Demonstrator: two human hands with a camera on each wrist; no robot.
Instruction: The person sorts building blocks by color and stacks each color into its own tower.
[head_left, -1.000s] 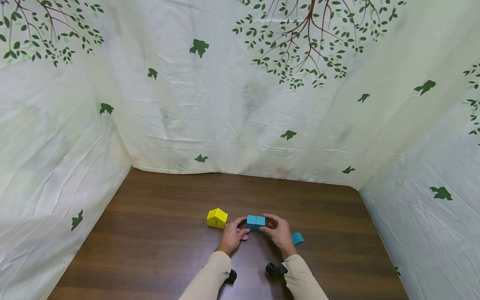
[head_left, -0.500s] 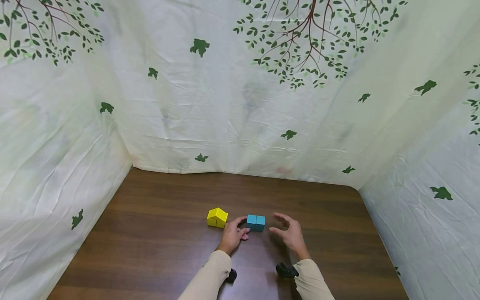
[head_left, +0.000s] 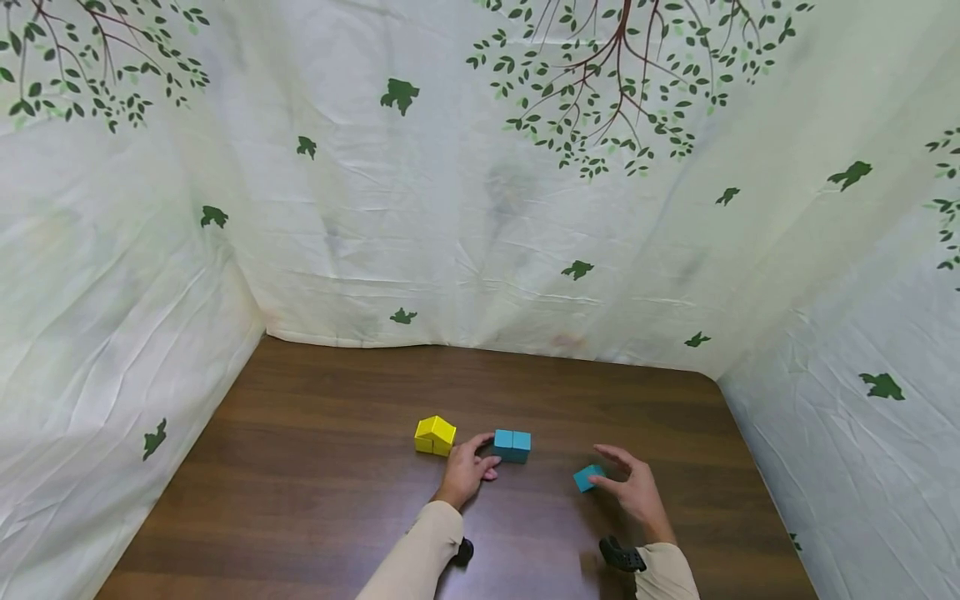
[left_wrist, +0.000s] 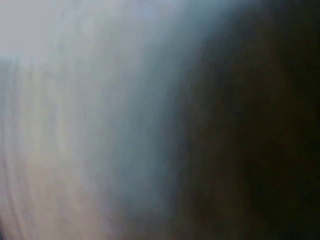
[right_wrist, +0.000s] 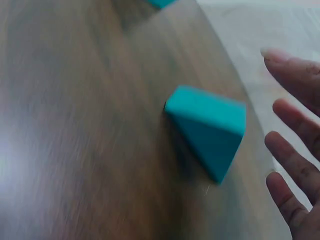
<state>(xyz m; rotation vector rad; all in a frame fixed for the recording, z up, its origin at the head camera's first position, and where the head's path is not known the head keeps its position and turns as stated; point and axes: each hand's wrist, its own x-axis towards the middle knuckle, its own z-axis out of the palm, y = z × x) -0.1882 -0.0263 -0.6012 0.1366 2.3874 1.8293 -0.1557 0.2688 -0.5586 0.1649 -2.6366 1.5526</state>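
Two blue cube-like blocks (head_left: 512, 447) stand side by side on the table. My left hand (head_left: 462, 472) holds the left one, its index finger at the back corner and its thumb at the front. To the right lies a blue triangular block (head_left: 587, 478), seen closely in the right wrist view as a wedge (right_wrist: 210, 127). Around it my right hand (head_left: 636, 492) is spread, thumb overlapping it in the head view. The right fingers (right_wrist: 295, 145) stand apart from the wedge in the right wrist view. Only a blur shows in the left wrist view.
A small house shape of yellow blocks (head_left: 434, 436) stands just left of my left hand. The brown wooden table (head_left: 337, 500) meets a pale leaf-printed curtain (head_left: 480, 250) at the back and both sides.
My right hand has let go of the blue pair and moved right to the blue triangular block. The left hand stays in place.
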